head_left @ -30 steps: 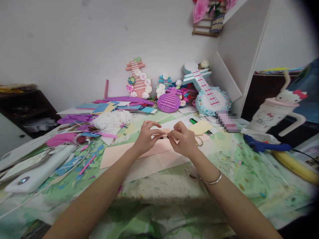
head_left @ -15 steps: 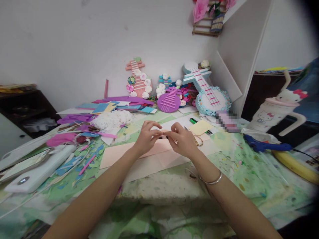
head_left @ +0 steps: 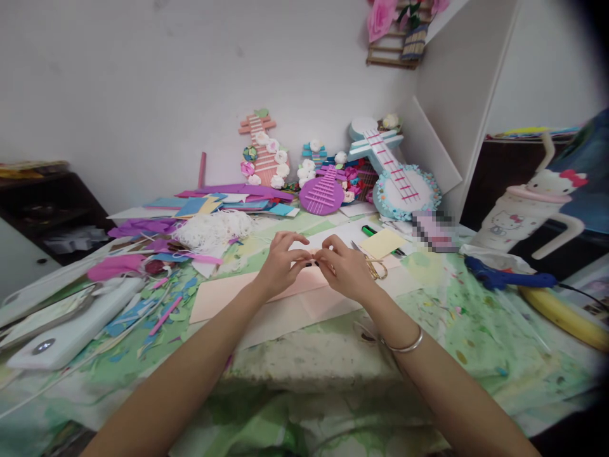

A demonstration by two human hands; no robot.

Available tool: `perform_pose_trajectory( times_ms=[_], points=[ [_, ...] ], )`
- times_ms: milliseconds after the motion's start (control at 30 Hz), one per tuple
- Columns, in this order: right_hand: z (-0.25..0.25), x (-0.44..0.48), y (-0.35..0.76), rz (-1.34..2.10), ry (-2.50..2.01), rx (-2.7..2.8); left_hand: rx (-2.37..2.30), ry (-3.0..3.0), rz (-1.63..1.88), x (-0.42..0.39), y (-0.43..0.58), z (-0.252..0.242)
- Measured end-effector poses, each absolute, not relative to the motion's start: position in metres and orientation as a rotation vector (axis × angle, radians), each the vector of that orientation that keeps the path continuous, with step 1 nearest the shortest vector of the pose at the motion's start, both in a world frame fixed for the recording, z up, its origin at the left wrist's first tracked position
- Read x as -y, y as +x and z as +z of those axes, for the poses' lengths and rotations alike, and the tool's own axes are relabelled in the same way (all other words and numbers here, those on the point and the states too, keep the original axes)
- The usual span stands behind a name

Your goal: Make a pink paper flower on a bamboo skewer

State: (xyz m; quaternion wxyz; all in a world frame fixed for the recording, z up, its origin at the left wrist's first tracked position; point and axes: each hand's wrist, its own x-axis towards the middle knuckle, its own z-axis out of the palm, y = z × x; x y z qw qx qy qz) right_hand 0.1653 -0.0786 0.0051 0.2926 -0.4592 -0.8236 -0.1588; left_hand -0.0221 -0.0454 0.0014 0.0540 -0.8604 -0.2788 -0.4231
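Note:
My left hand (head_left: 284, 263) and my right hand (head_left: 343, 265) meet above the middle of the table, thumbs and forefingers pinched close together. Between the fingertips is a small pale pink piece of paper (head_left: 313, 251), mostly hidden by the fingers. Beneath both hands lie large pale pink paper sheets (head_left: 223, 297), one overlapping another. Gold-handled scissors (head_left: 378, 269) rest just right of my right hand, partly covered by a pale yellow paper square (head_left: 383, 243). A green marker (head_left: 368, 231) lies beyond them.
Paper scraps (head_left: 143, 324), a white power bank (head_left: 71, 330) and a heap of white shredded strands (head_left: 216, 230) spread across the left. Decorated instrument models (head_left: 323, 193) lean along the wall. At right are a blue glue gun (head_left: 507, 277), a banana (head_left: 566, 317) and a tumbler (head_left: 511, 219).
The right hand's fingers have shifted slightly, its fingertips now bunched closer against the left fingertips. My left hand stays almost where it was; the things on the table have not moved.

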Motion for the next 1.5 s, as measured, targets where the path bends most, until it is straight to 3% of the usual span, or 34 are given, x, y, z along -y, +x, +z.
perform_pose_trajectory(
  times_ms=[1500],
  points=[
    [0.0019,0.0742,0.1669,-0.475,-1.122,2.179,0.930,-2.622,-1.292,0.0452,-0.0220,0.0022]
  ],
)
